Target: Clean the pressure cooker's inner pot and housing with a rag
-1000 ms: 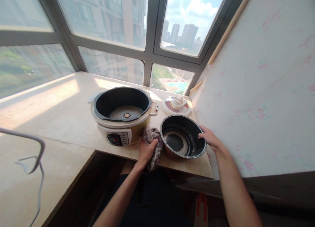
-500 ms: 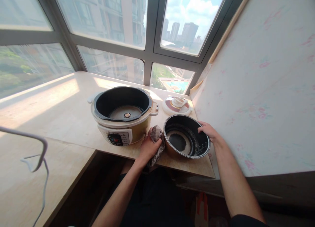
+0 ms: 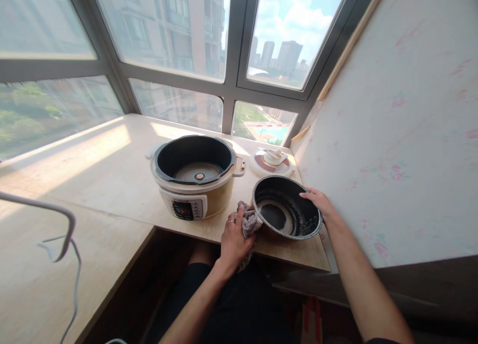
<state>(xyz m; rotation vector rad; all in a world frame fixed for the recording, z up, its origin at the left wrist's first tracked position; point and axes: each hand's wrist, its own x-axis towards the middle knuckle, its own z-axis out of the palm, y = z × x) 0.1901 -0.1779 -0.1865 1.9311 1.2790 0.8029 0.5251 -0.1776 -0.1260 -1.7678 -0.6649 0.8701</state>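
A black inner pot with a pale ring on its bottom is tilted near the counter's right end. My right hand grips its right rim, thumb inside and fingers partly hidden behind. In my left hand is a bunched grey-brown cloth, held at the left outer side of the pot. Whether the cloth touches the pot, I cannot tell. To the left stands the pressure cooker body, lidless, its dark inside showing a round metal plate. Behind the pot lies the white and brown lid.
The pale counter runs along the windows and turns toward me at left, with an open gap below its front edge. A grey cable crosses the left side. A floral-papered wall bounds the right.
My left hand with the cloth has moved a little right and toward me, away from the cooker body. My right hand keeps its grip on the pot. The view has shifted slightly.
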